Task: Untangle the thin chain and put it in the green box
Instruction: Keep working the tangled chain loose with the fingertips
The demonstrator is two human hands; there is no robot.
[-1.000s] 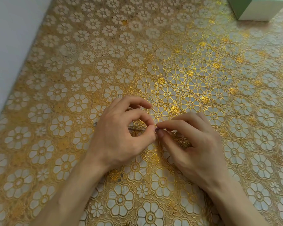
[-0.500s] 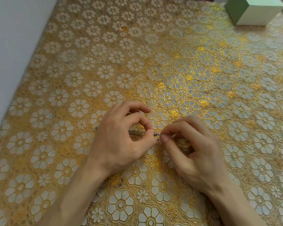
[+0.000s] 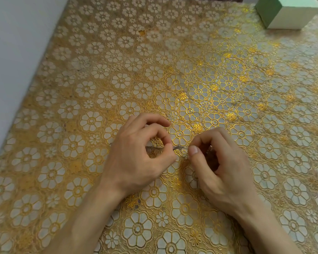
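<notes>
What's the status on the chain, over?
Left hand and right hand pinch the thin silver chain between them. Pale green box far right, apart. Nothing blocking.

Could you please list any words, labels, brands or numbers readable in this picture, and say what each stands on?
No text is readable. The green and white box shows plain faces; the gold floral lace tablecloth carries only flowers; the thin silver chain shows no tag.
</notes>
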